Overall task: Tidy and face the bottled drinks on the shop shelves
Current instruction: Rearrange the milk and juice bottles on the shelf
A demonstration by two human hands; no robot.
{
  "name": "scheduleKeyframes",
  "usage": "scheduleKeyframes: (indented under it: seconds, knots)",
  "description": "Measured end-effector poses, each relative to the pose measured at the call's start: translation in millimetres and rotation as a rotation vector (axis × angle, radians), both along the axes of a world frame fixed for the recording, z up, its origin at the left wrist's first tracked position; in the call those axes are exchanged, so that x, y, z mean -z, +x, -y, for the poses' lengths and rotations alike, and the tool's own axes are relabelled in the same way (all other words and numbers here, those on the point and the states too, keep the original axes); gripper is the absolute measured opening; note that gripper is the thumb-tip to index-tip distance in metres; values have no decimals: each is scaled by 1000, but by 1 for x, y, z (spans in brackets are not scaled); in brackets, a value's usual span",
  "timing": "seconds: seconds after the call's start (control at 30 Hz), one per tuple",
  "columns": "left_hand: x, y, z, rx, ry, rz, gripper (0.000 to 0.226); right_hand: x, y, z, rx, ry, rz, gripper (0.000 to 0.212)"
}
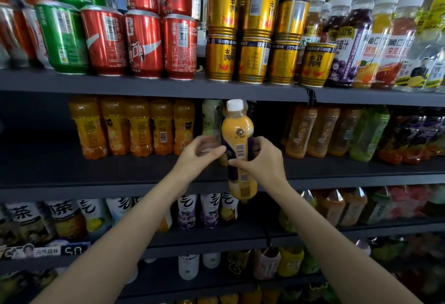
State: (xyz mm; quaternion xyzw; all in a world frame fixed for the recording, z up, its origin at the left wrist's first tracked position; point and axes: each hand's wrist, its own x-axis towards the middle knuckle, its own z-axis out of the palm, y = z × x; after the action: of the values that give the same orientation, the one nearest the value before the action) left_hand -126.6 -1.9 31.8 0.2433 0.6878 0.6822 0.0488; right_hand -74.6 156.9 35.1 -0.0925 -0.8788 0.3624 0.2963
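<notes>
Your right hand [261, 159] grips one white-capped orange bottle [238, 135], your left hand [199, 153] pinches its side, hiding its label beside five orange bottles [134, 126].

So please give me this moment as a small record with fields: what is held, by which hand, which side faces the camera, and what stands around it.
held item: yellow drink bottle with white cap, upright, in front of the second shelf
left hand: holds the bottle's left side
right hand: grips the bottle's right side
facing camera: barcode side of the label
left of it on the shelf: row of orange drink bottles
shelf above: red cans and gold cans
</notes>
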Motion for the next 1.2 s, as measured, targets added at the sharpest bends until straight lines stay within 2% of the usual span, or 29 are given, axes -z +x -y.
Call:
scheduleKeyframes:
  seconds: [0.2,0.33,0.5,0.63,0.73,0.8,0.93,1.2]
  knots:
    - [-10,-16,-3,-220,-85,-177,55,5,-35,29,-74,118,-71,57]
    - [-9,-30,-6,-374,-204,-289,58,16,-57,32,-138,57,-91,58]
    - [-11,-56,-14,-441,-330,-318,53,16,-69,10,-315,24,53,52]
    - [-12,-73,-27,-515,-399,-286,56,23,-70,-42,-105,-187,-48,34]
    - [0,-78,-39,-521,-349,-343,60,30,-86,-76,16,-240,-51,42]
    - [11,-79,-45,-535,-411,-413,64,34,-106,-91,60,-241,-34,48]
    - [25,-83,-52,-673,-513,-488,62,44,-155,-108,99,-222,-32,54]
    - [32,-98,-60,-756,-517,-451,66,70,-246,-123,43,-314,100,55]
